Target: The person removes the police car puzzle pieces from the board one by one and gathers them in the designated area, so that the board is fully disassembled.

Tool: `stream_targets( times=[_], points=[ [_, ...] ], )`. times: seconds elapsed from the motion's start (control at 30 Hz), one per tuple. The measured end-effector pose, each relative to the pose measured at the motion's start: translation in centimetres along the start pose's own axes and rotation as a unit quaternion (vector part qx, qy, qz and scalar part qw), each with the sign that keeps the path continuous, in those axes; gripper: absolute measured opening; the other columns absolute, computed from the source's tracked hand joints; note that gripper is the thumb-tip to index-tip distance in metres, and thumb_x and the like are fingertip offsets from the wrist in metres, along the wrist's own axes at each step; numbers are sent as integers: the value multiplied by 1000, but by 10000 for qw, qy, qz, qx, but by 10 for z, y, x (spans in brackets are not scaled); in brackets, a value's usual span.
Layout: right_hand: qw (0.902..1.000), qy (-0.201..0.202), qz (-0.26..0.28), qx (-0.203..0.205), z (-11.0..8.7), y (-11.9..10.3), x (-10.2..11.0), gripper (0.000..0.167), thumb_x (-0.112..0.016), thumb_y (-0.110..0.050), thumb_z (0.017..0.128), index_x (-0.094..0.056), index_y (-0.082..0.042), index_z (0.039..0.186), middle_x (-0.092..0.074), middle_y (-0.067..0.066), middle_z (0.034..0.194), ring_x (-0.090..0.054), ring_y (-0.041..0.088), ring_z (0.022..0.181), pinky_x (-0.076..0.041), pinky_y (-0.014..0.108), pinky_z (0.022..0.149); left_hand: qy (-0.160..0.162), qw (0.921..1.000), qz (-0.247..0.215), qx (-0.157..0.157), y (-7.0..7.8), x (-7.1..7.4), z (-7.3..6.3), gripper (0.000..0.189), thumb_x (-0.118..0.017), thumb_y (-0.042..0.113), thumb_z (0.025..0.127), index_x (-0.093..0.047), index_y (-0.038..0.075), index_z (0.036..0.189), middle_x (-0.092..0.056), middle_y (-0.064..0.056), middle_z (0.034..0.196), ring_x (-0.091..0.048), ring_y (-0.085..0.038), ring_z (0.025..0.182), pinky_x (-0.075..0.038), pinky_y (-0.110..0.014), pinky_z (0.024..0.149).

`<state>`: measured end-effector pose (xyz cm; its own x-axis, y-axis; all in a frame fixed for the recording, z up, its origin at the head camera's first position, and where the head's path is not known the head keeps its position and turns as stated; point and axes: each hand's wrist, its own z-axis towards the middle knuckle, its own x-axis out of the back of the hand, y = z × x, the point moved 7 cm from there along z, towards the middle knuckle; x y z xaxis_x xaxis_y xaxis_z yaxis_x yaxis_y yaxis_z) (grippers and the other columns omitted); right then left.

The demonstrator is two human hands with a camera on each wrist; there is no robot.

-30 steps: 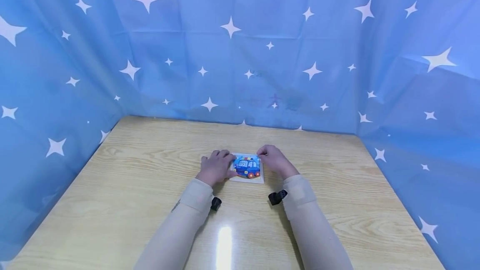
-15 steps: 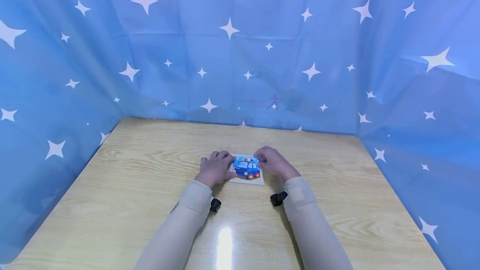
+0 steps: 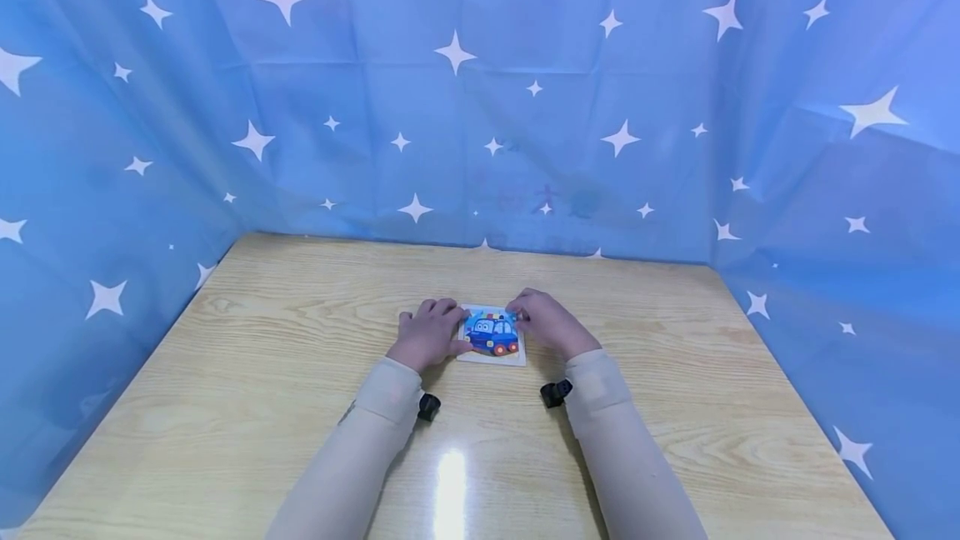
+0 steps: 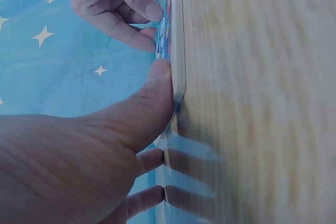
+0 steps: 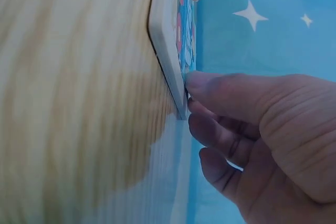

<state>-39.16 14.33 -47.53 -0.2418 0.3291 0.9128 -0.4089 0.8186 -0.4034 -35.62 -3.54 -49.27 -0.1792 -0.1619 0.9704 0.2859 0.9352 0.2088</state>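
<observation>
Nearest are the two pale sleeves (image 3: pixel 360 448), coming in from left and right, each with a small black wrist camera (image 3: pixel 556 393) on its inner side. Between them a bright reflection (image 3: pixel 450 494) shines on the wood-grain table (image 3: pixel 300 373).

Past them, a little right of the scene's middle, the picture board (image 3: pixel 492 337) lies flat on the table, its cartoon blue car facing up. Judging by its thick, squared pale rim (image 5: pixel 165 35), it should be light and stiff, probably wood or something like it, and not easily broken. The printed face may be smooth under the fingers, so the rim at the left and right sides looks the better place to take hold. Whether the picture is made of separate pieces is too small to tell.

The left hand (image 3: pixel 427 336) is spread moderately wide along the board's left side: its thumb (image 4: pixel 152 93) presses at the near left corner, one finger reaches the far left corner, and other fingertips rest on the table.

The right hand (image 3: pixel 549 325) is narrow at the far right corner, its thumb (image 5: pixel 226 90) touching the board there and the fingers bent. Whether they pinch anything I cannot tell.

Farthest off hangs a blue star-patterned curtain (image 3: pixel 420 90).
</observation>
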Motion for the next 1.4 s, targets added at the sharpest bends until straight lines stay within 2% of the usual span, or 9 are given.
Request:
stream_targets(
  times=[0.2, 0.53, 0.9, 1.17, 1.4],
  points=[
    [9998, -35, -172, 3, -1, -2, 2, 28, -68, -6, 97, -71, -3, 125, -64, 9, 118, -63, 20, 99, -55, 37, 86, -10, 10000, 32, -12, 1, 2, -1, 66, -56, 60, 98, -43, 30, 155, -36, 0, 160, -31, -29, 147, -33, -64, 107],
    [9999, -22, -81, 128, -1, -3, 2, 27, -67, -6, 98, -71, -4, 125, -63, 10, 118, -62, 20, 96, -54, 37, 84, -38, 10000, -7, -26, -1, 5, -3, 65, -56, 59, 98, -44, 30, 155, -35, 0, 161, -30, -30, 147, -33, -64, 107],
    [9999, -79, -74, 114, 0, 0, -1, 27, -67, -9, 99, -70, -4, 125, -55, 4, 100, -53, 16, 83, -50, 32, 75, -32, 10000, -78, -43, 0, 4, -5, 64, -56, 58, 98, -44, 30, 154, -35, -1, 160, -30, -30, 147, -32, -64, 107],
    [9997, -19, -93, 246, -3, 2, 0, 29, -67, -11, 99, -70, -3, 127, -56, 4, 102, -54, 16, 84, -50, 33, 77, -72, 9999, -84, -36, 1, 4, -4, 65, -56, 58, 98, -43, 30, 155, -33, -1, 161, -28, -30, 148, -31, -63, 108],
    [9993, -56, -97, 356, -2, 3, -3, 29, -66, -11, 100, -69, -4, 128, -59, 6, 111, -57, 16, 90, -52, 34, 80, -73, 9999, -98, -16, -1, 4, -6, 65, -56, 59, 98, -43, 30, 155, -33, -1, 161, -28, -30, 148, -31, -63, 108]
  ],
)
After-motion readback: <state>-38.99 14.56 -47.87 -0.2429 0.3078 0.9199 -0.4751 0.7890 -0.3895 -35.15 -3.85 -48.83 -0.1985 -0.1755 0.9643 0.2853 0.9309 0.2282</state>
